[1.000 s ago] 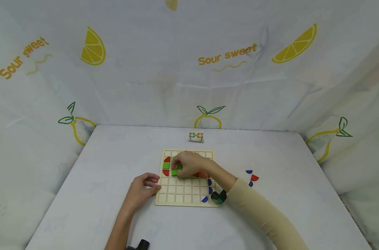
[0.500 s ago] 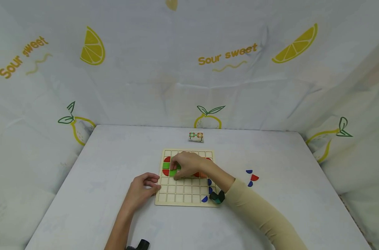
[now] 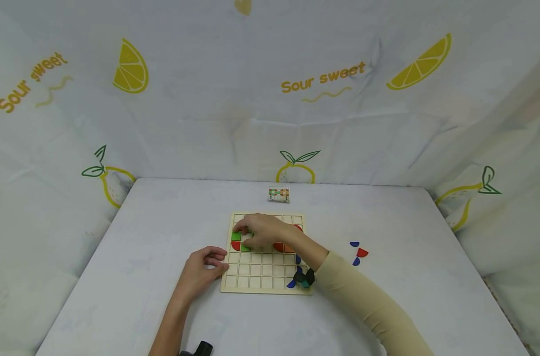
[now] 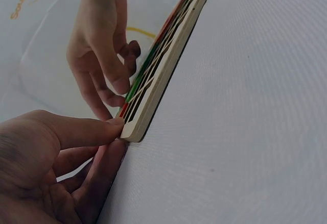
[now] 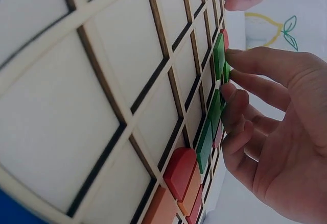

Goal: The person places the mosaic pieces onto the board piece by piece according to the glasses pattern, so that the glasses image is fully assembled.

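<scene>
A light wooden grid board (image 3: 261, 271) lies on the table, with coloured flat pieces in its cells. My left hand (image 3: 202, 272) holds the board's left edge, its thumb (image 4: 97, 132) on top at the corner and a finger against the underside. Over the upper left cells is my right hand (image 3: 265, 231), fingers bent loosely and spread. In the right wrist view its fingertips touch or nearly touch a green piece (image 5: 218, 55); I see nothing lifted between them. A green square (image 3: 236, 236) and a red rounded piece (image 3: 236, 245) show beside it. The hand hides several pieces.
Right of the board lie a red piece (image 3: 362, 252) and two blue half-rounds. A blue piece (image 3: 291, 284) rests near the board's lower right. A small pattern card (image 3: 279, 194) stands behind. A black wrist device (image 3: 302, 278) overhangs the board.
My right hand has shifted left and slightly away over the board, its fingers spreading, and a green piece near the thumb sits further left than before. The left hand stays put.
</scene>
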A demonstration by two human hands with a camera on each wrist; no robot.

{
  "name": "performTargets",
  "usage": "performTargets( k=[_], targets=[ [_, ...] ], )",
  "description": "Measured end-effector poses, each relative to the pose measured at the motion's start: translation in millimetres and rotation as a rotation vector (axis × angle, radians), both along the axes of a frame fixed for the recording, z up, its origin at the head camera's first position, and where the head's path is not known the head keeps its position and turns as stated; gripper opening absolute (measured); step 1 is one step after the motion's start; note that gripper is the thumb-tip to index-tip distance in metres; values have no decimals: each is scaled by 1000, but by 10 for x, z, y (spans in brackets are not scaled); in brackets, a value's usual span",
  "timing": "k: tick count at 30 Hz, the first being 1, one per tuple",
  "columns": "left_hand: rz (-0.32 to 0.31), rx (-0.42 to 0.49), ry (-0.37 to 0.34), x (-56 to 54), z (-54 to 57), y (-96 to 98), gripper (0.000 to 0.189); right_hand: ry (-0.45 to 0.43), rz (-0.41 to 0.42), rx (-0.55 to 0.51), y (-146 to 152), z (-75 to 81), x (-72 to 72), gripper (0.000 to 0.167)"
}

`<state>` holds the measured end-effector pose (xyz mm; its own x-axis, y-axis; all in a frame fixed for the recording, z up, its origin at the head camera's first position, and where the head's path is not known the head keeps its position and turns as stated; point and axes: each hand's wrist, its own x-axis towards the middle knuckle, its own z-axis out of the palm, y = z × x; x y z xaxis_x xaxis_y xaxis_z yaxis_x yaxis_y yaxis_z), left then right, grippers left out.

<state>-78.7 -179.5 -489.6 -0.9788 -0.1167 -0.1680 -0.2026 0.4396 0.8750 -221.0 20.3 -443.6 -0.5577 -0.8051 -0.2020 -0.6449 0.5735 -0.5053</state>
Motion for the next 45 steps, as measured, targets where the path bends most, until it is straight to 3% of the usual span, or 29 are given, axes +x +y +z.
performTargets(
  k=[9, 15, 27, 34, 45],
  targets=[
    [1, -12, -10, 2, 8, 9, 29, -5, 9, 7, 23, 35, 27, 42],
    [2, -15, -10, 8, 16, 15, 29, -13, -12, -34, 195, 54, 65, 44],
    [17, -25, -4, 23, 25, 35, 30, -36, -113, -107, 800, 153, 118, 43],
    [18, -24, -5, 21, 12, 35, 30, -115, -220, -166, 1188, 194, 187, 44],
    [19, -37, -3, 19, 0, 31, 30, -48, -365, -200, 1957, 215, 296, 47]
  ],
)
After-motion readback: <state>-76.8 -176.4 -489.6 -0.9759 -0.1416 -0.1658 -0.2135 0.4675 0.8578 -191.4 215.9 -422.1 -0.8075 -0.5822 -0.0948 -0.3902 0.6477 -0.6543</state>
